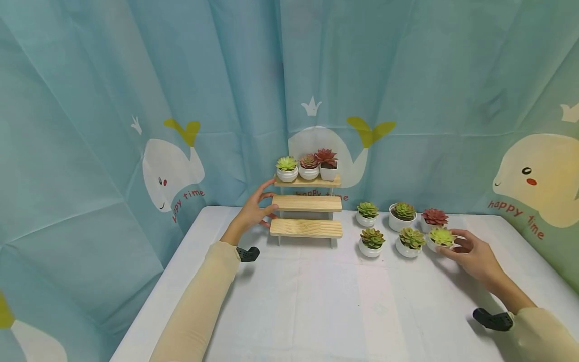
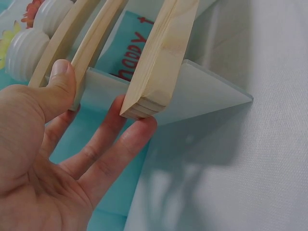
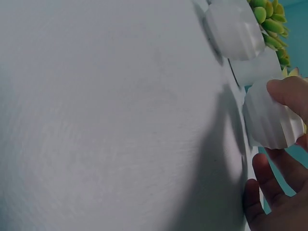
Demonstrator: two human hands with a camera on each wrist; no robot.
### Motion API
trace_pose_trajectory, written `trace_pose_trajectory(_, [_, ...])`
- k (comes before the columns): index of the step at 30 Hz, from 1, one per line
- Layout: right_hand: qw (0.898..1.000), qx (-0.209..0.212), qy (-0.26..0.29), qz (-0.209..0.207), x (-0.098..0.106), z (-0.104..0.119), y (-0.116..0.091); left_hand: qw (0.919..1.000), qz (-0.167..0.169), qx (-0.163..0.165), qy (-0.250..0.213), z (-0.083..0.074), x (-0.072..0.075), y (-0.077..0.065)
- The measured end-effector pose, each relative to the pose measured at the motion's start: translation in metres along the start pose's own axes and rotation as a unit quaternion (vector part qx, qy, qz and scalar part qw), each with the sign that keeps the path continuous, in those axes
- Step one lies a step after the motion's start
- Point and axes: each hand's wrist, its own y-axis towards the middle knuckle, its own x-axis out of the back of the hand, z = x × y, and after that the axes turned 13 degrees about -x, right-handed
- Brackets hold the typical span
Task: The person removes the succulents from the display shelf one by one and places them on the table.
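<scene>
My left hand [image 1: 254,211] holds the left side of a three-tier wooden shelf stand [image 1: 306,203]. In the left wrist view the thumb lies on the middle board while other fingertips touch the lowest board's end [image 2: 153,94]. At the right of the table, my right hand [image 1: 478,257] pinches a small white pot with a bright green succulent [image 1: 441,237] between thumb and fingers. In the right wrist view its ribbed white pot [image 3: 272,118] appears tilted, and whether it touches the table is unclear. Part of the plant is hidden by the hand.
The top board carries a bright green succulent [image 1: 287,169], a reddish one [image 1: 309,167] and a dark red one in a square pot [image 1: 327,171]. Several more potted succulents [image 1: 372,242] stand in two rows right of the stand. A blue curtain [image 1: 253,75] hangs behind the white table [image 1: 325,301].
</scene>
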Motion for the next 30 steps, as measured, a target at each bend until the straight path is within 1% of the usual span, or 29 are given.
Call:
trace_pose_trajectory(8, [1.000,-0.019,-0.012,0.014,-0.002,-0.004,0.000,1.0000,0.002,-0.003,-0.002,0.003,0.001,0.001])
trace_pose_trajectory(18, [0.999,-0.037,0.000,0.028,-0.001,-0.011,0.002,0.9998,0.007,0.013,-0.013,0.000,0.000,0.004])
trace_pose_trajectory(26, [0.999,-0.032,0.001,0.027,-0.002,-0.012,0.002,1.0000,0.004,0.002,0.000,0.002,0.000,0.002])
trace_pose_trajectory(30, [0.999,-0.028,-0.010,0.022,-0.002,-0.013,0.004,1.0000,0.001,0.001,0.002,0.002,0.000,0.001])
